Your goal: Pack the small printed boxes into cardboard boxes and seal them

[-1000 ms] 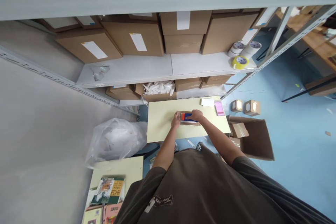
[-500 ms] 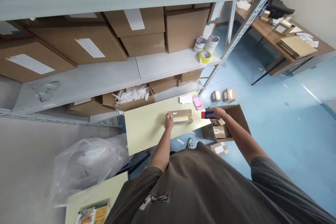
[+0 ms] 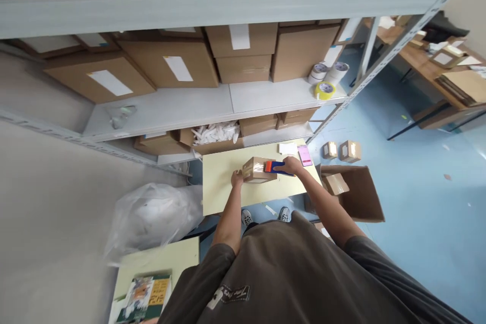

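A small brown cardboard box (image 3: 255,168) stands on a pale yellow table (image 3: 224,190). My left hand (image 3: 237,178) grips its left end. My right hand (image 3: 293,165) is closed on a red and blue tape dispenser (image 3: 275,166) pressed against the box's right side. A pink pad (image 3: 305,155) and white slips (image 3: 287,148) lie at the table's far right corner.
Grey metal shelves (image 3: 243,98) behind the table hold large labelled cartons and tape rolls (image 3: 325,90). An open carton (image 3: 355,192) with small boxes sits on the blue floor at right. A clear plastic bag (image 3: 152,217) lies left. Books (image 3: 144,296) lie on a near table.
My right hand swung the tape dispenser out over the open carton, then brought it back against the box. The box now stands tilted up under my left hand. The view shifted.
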`<control>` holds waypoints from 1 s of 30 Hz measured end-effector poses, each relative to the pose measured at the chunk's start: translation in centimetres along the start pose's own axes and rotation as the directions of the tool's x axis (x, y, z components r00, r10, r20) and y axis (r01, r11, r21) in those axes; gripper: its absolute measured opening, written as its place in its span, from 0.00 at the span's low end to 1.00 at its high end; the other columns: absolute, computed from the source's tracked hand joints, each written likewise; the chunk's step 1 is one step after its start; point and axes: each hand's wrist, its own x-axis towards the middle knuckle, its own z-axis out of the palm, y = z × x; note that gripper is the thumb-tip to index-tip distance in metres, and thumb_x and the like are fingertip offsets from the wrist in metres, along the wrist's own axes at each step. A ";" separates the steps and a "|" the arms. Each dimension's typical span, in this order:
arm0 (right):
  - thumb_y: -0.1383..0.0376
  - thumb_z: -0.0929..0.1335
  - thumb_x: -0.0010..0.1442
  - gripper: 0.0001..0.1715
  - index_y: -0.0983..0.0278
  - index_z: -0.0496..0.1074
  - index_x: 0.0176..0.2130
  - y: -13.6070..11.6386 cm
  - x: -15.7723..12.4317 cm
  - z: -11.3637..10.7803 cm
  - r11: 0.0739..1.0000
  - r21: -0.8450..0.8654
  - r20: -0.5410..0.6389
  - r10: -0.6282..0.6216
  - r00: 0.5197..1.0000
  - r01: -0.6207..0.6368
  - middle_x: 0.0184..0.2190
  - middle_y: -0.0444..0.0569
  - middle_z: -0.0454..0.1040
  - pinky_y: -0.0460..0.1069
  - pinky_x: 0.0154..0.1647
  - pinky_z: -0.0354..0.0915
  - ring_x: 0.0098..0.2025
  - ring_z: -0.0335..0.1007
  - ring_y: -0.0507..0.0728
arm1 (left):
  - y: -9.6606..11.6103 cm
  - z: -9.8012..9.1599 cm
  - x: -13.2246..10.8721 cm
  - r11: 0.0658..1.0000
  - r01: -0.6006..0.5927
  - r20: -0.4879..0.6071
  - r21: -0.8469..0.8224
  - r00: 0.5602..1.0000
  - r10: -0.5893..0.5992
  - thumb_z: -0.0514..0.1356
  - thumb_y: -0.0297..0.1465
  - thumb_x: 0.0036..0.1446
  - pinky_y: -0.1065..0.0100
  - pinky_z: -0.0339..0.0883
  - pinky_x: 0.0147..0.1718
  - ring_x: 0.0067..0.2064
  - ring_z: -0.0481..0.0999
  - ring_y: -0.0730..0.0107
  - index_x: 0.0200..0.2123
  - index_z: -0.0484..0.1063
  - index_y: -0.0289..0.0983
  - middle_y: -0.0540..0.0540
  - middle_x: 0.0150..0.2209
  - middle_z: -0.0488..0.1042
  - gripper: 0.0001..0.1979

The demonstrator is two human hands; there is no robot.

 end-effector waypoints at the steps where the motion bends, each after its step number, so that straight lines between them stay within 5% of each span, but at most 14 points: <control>1: 0.32 0.71 0.59 0.40 0.64 0.83 0.45 -2.3 0.3 0.0 1.000 -0.006 0.015 -0.016 1.000 0.016 0.44 0.59 0.84 0.49 0.39 0.69 0.46 0.82 0.65 | -0.2 -0.8 0.0 0.999 -0.002 -0.022 -0.045 1.000 0.001 0.46 0.45 0.76 0.62 0.73 0.54 0.58 0.81 0.57 0.61 0.74 0.38 0.37 0.55 0.82 0.26; 5: 0.36 0.75 0.57 0.41 0.66 0.81 0.51 -9.4 0.9 0.0 0.996 -0.059 0.027 -0.065 0.998 0.066 0.48 0.62 0.83 0.50 0.42 0.71 0.50 0.81 0.66 | 0.4 -2.9 -0.5 0.937 -0.179 -0.016 -0.301 0.983 0.183 0.49 0.50 0.74 0.61 0.70 0.60 0.60 0.79 0.56 0.62 0.75 0.41 0.42 0.58 0.82 0.27; 10: 0.38 0.77 0.55 0.42 0.68 0.80 0.53 -10.5 1.2 0.0 0.996 -0.057 -0.019 -0.066 0.998 0.065 0.50 0.64 0.82 0.52 0.47 0.72 0.52 0.80 0.67 | 2.8 -2.5 -1.8 0.977 -0.127 0.007 -0.171 0.991 0.130 0.55 0.49 0.72 0.59 0.69 0.60 0.61 0.78 0.53 0.68 0.68 0.42 0.41 0.61 0.80 0.28; 14: 0.35 0.75 0.56 0.40 0.66 0.81 0.48 -6.3 1.1 -0.2 0.998 -0.007 0.020 -0.056 0.998 0.056 0.46 0.62 0.83 0.51 0.43 0.71 0.48 0.81 0.66 | 3.9 -0.7 -3.1 0.990 -0.038 -0.025 -0.136 0.999 0.035 0.51 0.47 0.74 0.60 0.72 0.56 0.59 0.80 0.54 0.71 0.63 0.43 0.41 0.60 0.80 0.28; 20: 0.36 0.76 0.56 0.38 0.68 0.83 0.42 6.6 0.3 -1.7 0.996 -0.078 -0.010 0.047 0.999 -0.047 0.43 0.65 0.83 0.53 0.42 0.71 0.45 0.81 0.67 | 4.6 0.6 -3.6 0.995 -0.010 -0.065 -0.096 0.998 0.004 0.53 0.46 0.74 0.62 0.70 0.56 0.61 0.79 0.54 0.71 0.64 0.41 0.39 0.61 0.79 0.29; 22: 0.38 0.76 0.56 0.38 0.69 0.83 0.44 8.5 0.5 -1.3 0.994 -0.079 -0.035 0.073 0.997 -0.075 0.43 0.67 0.83 0.53 0.43 0.72 0.46 0.81 0.68 | 4.8 0.7 -3.7 0.996 -0.009 -0.061 -0.093 0.998 0.004 0.53 0.46 0.75 0.61 0.71 0.57 0.61 0.79 0.53 0.72 0.63 0.40 0.39 0.62 0.79 0.29; 24: 0.42 0.77 0.57 0.36 0.70 0.82 0.48 7.7 1.2 0.1 0.993 -0.069 -0.075 0.089 0.993 -0.094 0.45 0.68 0.82 0.54 0.44 0.72 0.48 0.81 0.69 | 5.0 0.7 -3.9 0.996 -0.009 -0.069 -0.092 0.998 0.003 0.53 0.46 0.75 0.61 0.71 0.57 0.61 0.79 0.53 0.71 0.64 0.41 0.39 0.62 0.79 0.28; 30: 0.58 0.74 0.64 0.21 0.69 0.82 0.51 -0.9 4.4 8.3 0.988 0.076 -0.013 0.136 0.991 -0.134 0.49 0.68 0.83 0.54 0.51 0.72 0.53 0.80 0.69 | 4.5 0.9 -4.2 0.996 -0.028 -0.088 -0.087 0.996 0.021 0.53 0.46 0.75 0.62 0.72 0.57 0.61 0.79 0.54 0.71 0.64 0.40 0.39 0.61 0.79 0.28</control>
